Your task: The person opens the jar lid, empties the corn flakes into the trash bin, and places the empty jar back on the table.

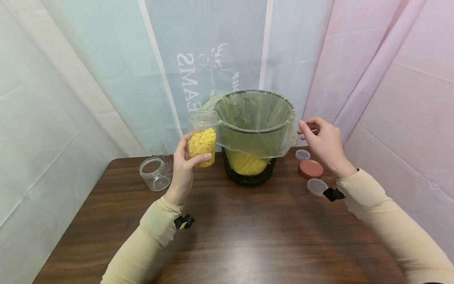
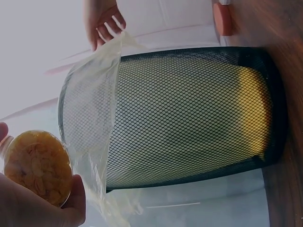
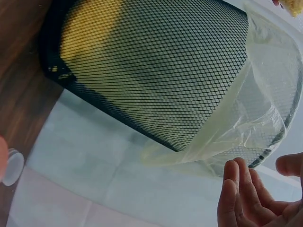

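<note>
My left hand grips a clear jar without a lid, held upright just left of the bin's rim. Yellow flakes fill its lower part; the jar's base faces the left wrist view. In the middle stands a black mesh bin, lined with a thin pale yellow bag folded over the rim. More yellow stuff shows through the mesh at the bottom of the bin. Beside the rim's right side, my right hand hangs in the air with loosely bent fingers and nothing in them.
Two open clear jars, a wide one and a narrower one behind it, stand at the left. Right of the bin lie a small clear lid, a reddish lid and another clear lid. Curtains hang behind the table.
</note>
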Tool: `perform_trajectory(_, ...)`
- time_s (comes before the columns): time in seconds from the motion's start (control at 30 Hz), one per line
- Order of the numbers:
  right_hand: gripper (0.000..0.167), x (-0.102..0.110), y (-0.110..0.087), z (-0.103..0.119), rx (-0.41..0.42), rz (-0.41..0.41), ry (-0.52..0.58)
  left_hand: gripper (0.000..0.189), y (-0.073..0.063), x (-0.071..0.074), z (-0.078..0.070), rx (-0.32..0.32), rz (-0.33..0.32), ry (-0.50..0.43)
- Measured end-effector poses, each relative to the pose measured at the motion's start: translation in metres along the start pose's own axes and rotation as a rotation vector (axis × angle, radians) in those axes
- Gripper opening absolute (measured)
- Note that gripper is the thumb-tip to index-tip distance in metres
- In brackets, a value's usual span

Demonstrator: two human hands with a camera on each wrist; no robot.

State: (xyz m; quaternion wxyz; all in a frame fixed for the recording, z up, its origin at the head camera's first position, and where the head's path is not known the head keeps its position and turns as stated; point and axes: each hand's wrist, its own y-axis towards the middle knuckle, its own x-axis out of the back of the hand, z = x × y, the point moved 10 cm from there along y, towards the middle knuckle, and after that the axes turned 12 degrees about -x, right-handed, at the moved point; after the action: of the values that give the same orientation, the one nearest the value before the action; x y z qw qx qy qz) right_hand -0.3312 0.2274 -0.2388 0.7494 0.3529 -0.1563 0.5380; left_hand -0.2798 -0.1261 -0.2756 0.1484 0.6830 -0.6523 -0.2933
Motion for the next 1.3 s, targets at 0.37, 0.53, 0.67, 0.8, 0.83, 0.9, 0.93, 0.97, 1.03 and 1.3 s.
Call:
perform_trajectory(0.37,0.049,-0.006,0.020,0.015,-0.032,0.023,-0.008,0.056,0.017,-0.001,-0.003,-0.018,0.020,0.027)
perform_trajectory(0.53,0.050,-0.009,0.025,0.016,-0.060,0.052,-0.037,0.058,0.025,-0.003,-0.007,-0.022,0.050,0.054)
perform_trajectory(0.67,0.048,-0.011,0.028,0.016,-0.062,0.054,-0.054,0.060,0.032,-0.003,-0.009,-0.026,0.064,0.105)
perform_trajectory(0.8,0.048,-0.013,0.029,0.015,-0.074,0.055,-0.043,0.063,0.039,-0.003,-0.011,-0.030,0.072,0.160)
perform_trajectory(0.83,0.048,-0.013,0.029,0.015,-0.077,0.057,-0.041,0.063,0.041,-0.004,-0.011,-0.031,0.072,0.165)
perform_trajectory(0.9,0.048,-0.013,0.028,0.015,-0.080,0.058,-0.039,0.064,0.045,-0.005,-0.012,-0.039,0.071,0.178)
perform_trajectory(0.93,0.049,-0.013,0.028,0.016,-0.082,0.059,-0.039,0.065,0.046,-0.005,-0.013,-0.042,0.068,0.182)
perform_trajectory(0.97,0.049,-0.013,0.028,0.016,-0.083,0.060,-0.039,0.065,0.048,-0.005,-0.014,-0.044,0.067,0.187)
perform_trajectory(1.03,0.049,-0.013,0.027,0.017,-0.085,0.061,-0.039,0.065,0.052,-0.006,-0.015,-0.051,0.067,0.205)
perform_trajectory(1.3,0.048,-0.015,0.027,0.017,-0.096,0.068,-0.032,0.073,0.062,-0.007,-0.015,-0.046,0.056,0.239)
